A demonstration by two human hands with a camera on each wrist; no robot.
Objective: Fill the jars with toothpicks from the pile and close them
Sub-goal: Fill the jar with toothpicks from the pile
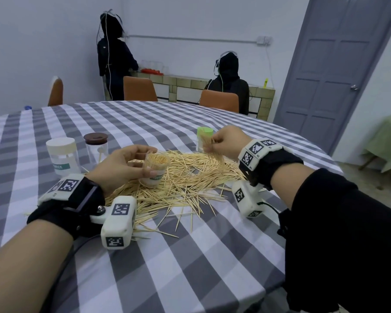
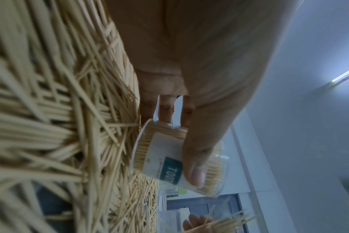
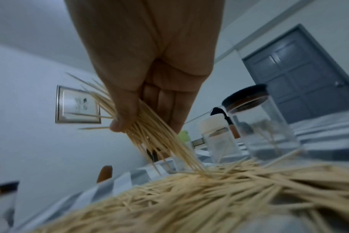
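Small clear plastic jar with a white label and a teal strip (image 1: 155, 168), lidless and packed near full with upright toothpicks, tilted a little, grasped by the left hand (image 1: 120, 164) with thumb on the label and fingers curled round the far side; seen from the left wrist as jar (image 2: 169, 159) under the thumb of the hand (image 2: 199, 78), base close over the pile. Beneath and around it, a broad loose pile of pale wooden toothpicks (image 1: 185, 184), spread across the middle of the table toward the near edge, strays scattered at its fringe. Above the right part of the pile, the right hand (image 1: 227, 143) clenched on a loose bundle of pale toothpicks (image 1: 209, 150), tips fanned downward and touching the heap; from the right wrist, the same bundle (image 3: 155, 138) pinched between thumb and fingers of the hand (image 3: 149, 63), lower ends meeting the pile (image 3: 219, 201). Just behind that hand, a clear jar with a light green lid (image 1: 204, 137), partly hidden. Toward the left edge of the table, beside the left hand, a clear jar with a cream lid and green label strip (image 1: 62, 155), and right of it a clear jar with a dark brown lid (image 1: 96, 146), both closed, a few sticks inside the brown-lidded one. All on a round table under a grey-and-white checked cloth (image 1: 167, 256). Beyond the far edge, orange chairs (image 1: 139, 88).
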